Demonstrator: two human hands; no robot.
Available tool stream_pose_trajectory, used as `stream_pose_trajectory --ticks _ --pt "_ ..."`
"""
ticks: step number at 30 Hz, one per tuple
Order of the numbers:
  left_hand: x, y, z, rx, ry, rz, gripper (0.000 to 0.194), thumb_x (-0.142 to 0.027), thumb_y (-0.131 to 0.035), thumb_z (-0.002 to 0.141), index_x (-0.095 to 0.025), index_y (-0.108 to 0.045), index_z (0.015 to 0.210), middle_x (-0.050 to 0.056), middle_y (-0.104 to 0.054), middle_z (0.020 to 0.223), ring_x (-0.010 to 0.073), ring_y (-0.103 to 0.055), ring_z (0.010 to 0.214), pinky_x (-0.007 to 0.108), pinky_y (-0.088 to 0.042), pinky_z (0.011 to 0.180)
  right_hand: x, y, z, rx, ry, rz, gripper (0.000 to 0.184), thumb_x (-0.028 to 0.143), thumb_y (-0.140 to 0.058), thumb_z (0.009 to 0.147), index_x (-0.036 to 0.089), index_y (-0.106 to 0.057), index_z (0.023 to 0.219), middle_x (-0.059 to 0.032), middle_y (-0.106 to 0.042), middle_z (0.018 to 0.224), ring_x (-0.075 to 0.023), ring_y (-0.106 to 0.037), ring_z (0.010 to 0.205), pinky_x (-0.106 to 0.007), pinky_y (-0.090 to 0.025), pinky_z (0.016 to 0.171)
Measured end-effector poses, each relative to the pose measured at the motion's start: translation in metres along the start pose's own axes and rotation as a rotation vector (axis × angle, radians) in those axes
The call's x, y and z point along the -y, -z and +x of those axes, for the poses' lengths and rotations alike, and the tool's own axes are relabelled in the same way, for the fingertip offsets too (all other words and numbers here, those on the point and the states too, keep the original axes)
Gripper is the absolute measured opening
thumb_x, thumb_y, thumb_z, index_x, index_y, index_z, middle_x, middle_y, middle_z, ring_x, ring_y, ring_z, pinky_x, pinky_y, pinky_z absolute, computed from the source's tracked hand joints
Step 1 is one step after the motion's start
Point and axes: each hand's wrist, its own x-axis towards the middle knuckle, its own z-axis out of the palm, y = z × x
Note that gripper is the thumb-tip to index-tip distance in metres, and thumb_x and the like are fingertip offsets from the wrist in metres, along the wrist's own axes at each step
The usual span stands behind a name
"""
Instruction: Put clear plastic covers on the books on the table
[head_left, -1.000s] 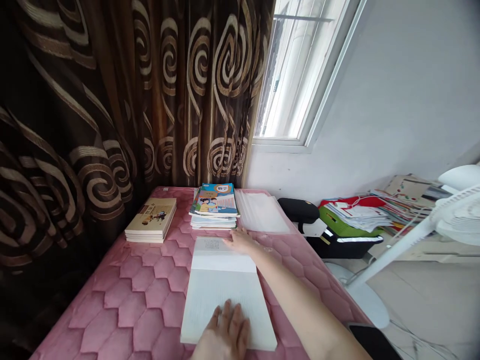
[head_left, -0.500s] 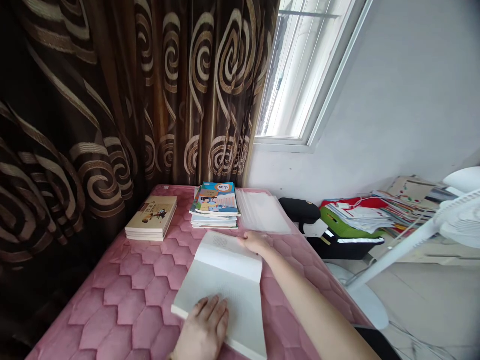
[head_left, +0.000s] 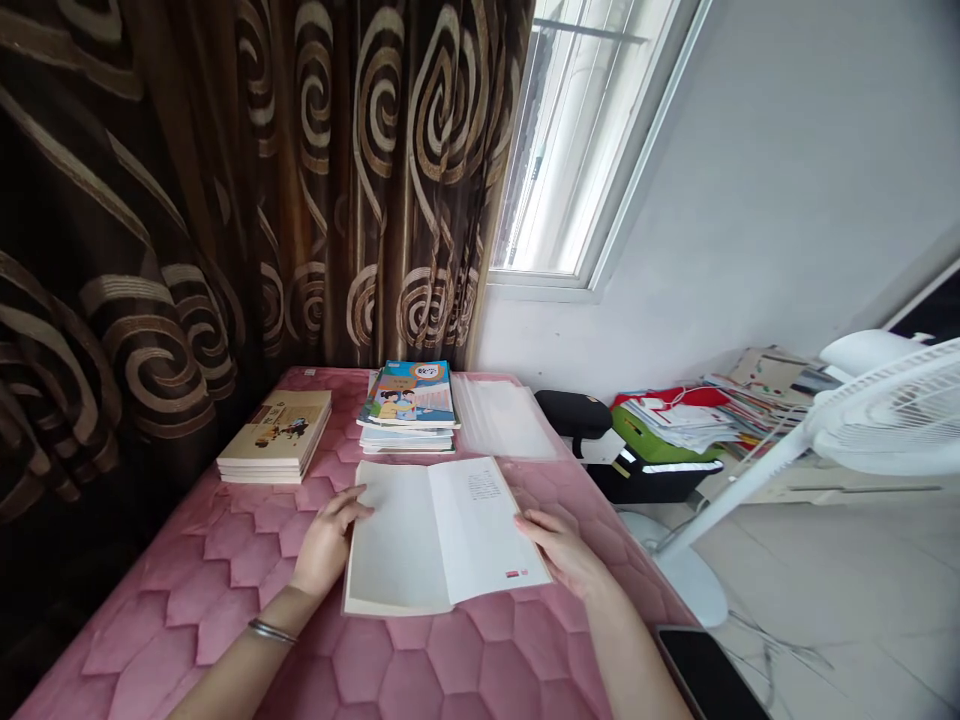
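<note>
Two white pages of an open paperback book point(head_left: 442, 535) are spread face-up on a pink quilted cover point(head_left: 225, 560), the left page blank and the right page printed near its top. Its outer edges are touched by the left hand point(head_left: 328, 545) and right hand point(head_left: 559, 550), both loosely open, with no firm grip shown. A blue-covered stack of books point(head_left: 409, 395) and a cream-covered stack of books point(head_left: 277, 430) are left untouched beyond it.

Textbk stack point(head_left: 407, 400) — white elec fan point(head_left: 885, 420), blk phone point(head_left: 709, 675)

printed text point(head_left: 485, 488): too small to read | smartphone point(head_left: 709, 677): cut off by lower edge
</note>
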Motion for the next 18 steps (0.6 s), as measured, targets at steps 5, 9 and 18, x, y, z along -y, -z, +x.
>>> stream_pose_trajectory --ticks 5,9,18 --pt "0.01 -0.014 -0.004 -0.063 0.16 -0.147 0.036 -0.009 -0.045 0.071 -0.021 -0.071 0.093 0.006 -0.065 0.118 0.0224 -0.061 0.111 0.037 -0.049 0.097 -0.001 0.001 -0.005 0.03 0.027 0.179 0.029 0.047 -0.068 0.071 0.019 -0.064 0.079 0.0005 -0.067 0.074 -0.0175 -0.062 0.073 -0.026 -0.045 0.065" --pt "0.006 -0.016 -0.005 -0.031 0.251 -0.193 0.043 -0.006 -0.038 0.072 -0.021 -0.07 0.097 0.003 -0.071 0.107 0.0184 -0.065 0.102 0.033 -0.049 0.096 -0.002 0.003 -0.002 -0.008 0.041 0.223 0.022 0.039 -0.07 0.068 0.019 -0.066 0.076 0.001 -0.069 0.074 -0.0167 -0.062 0.07 -0.025 -0.043 0.062" --pt "-0.015 -0.015 -0.002 -0.018 0.348 -0.099 0.048 -0.001 -0.037 0.073 -0.02 -0.073 0.1 0.006 -0.068 0.116 0.0198 -0.064 0.107 0.032 -0.048 0.097 -0.006 -0.002 0.002 -0.006 -0.022 0.401 0.028 0.033 -0.07 0.064 0.019 -0.068 0.088 -0.0017 -0.073 0.08 -0.0223 -0.067 0.076 -0.028 -0.047 0.064"
